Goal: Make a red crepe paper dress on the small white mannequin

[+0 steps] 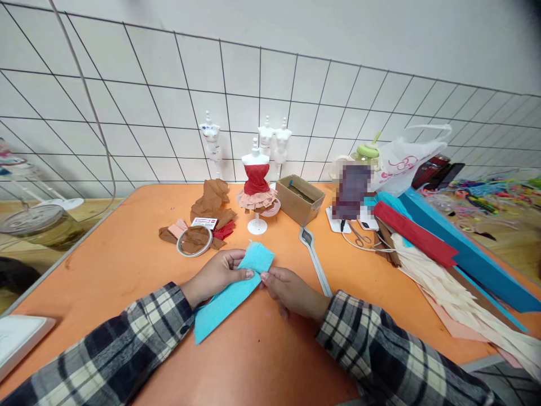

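A strip of turquoise crepe paper (230, 301) runs diagonally above the orange table, its upper end folded or gathered. My left hand (220, 273) grips it from the left, thumb pressed on top. My right hand (291, 287) pinches its right edge close to the left thumb. Just beyond the hands stands a small white dress form (255, 159) on a round base. It wears a red bodice (256, 179) and a ruffled pink skirt (256, 198) with some brown under it.
Brown crepe paper (211, 197) and a tape ring (194, 241) lie left of the dress form. A cardboard box (298, 206), a grey strap-like item (316, 262) and scissors (362, 238) are to the right. Red paper (414, 234) and cream strips (448, 287) line the right edge.
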Motion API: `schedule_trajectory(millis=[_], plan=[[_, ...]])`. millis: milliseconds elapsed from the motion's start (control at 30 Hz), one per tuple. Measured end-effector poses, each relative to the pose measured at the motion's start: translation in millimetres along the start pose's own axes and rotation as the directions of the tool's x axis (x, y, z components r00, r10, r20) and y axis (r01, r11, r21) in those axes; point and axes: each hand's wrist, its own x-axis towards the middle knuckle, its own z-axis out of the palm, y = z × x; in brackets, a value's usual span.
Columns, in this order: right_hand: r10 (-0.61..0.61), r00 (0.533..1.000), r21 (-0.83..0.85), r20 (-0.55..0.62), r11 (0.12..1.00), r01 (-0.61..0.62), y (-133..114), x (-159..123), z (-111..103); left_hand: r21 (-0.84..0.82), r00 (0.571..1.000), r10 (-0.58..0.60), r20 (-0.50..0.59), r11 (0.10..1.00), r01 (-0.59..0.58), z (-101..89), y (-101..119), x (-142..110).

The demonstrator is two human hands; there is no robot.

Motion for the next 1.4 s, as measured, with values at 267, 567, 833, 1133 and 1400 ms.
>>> schedule_trajectory(millis=[267, 567, 833, 1133, 1400], plan=[[-0.004, 1.000, 0.005, 0.002, 1.000, 0.004, -2.0, -0.6, 1.0, -0.035, 1.000, 0.002, 0.022, 0.999, -0.002, 2.6, 0.0, 3.1], [0.000, 1.000, -0.010, 0.025, 1.000, 0.000, 1.4, 1.4, -3.5, -0.035, 0.997, -0.023, 0.070, 0.999, 0.026, 1.2, -1.5, 3.9], [0.043, 0.999, -0.031, -0.003, 0.999, -0.043, 2.6, -0.3, -9.5, -0.131, 0.992, -0.052, 0.112, 0.989, 0.066, -6.0, 1.2, 0.6], [0.053, 0.999, 0.018, -0.006, 0.998, -0.053, -4.6, -1.6, -8.2, -0.216, 0.997, -0.074, -0.020, 0.974, 0.067, -2.6, -0.8, 0.2], [0.058, 0.998, -0.032, -0.022, 0.998, -0.058, -8.7, -4.7, -4.3, -0.145, 0.998, -0.051, -0.047, 0.988, 0.044, -1.4, -0.7, -2.9]])
